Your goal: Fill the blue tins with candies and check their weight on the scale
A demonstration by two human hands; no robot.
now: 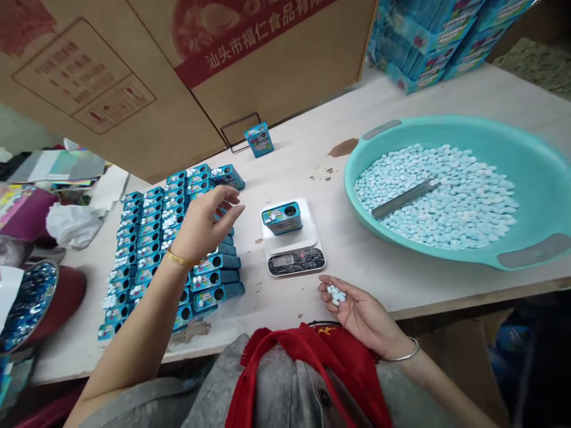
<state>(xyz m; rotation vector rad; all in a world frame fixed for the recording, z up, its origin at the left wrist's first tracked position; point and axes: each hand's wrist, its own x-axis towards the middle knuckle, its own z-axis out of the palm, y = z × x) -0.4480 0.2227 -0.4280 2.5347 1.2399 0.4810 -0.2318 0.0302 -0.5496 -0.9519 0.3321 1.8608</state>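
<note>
My left hand (pixel 206 221) is above the right-hand rows of small blue candy tins (pixel 209 279), its thumb and curled fingers apart and nothing visible between them. One blue candy tin (pixel 282 221) stands upright on a small white kitchen scale (pixel 294 240), with a couple of candies on its top beside the round hole. The scale's display appears to read zero. Palm up, my right hand (pixel 359 318) is cupped around several pale blue candies (pixel 336 295), just below the scale near the table's front edge.
To the right, a large turquoise basin (pixel 464 257) holds many pale candies and a metal scoop (pixel 405 198). A cardboard box (pixel 285 71) stands behind, with a single tin (pixel 259 140) before it. Stacked blue packs (pixel 419 53) sit back right; a red bucket (pixel 66 297) is left.
</note>
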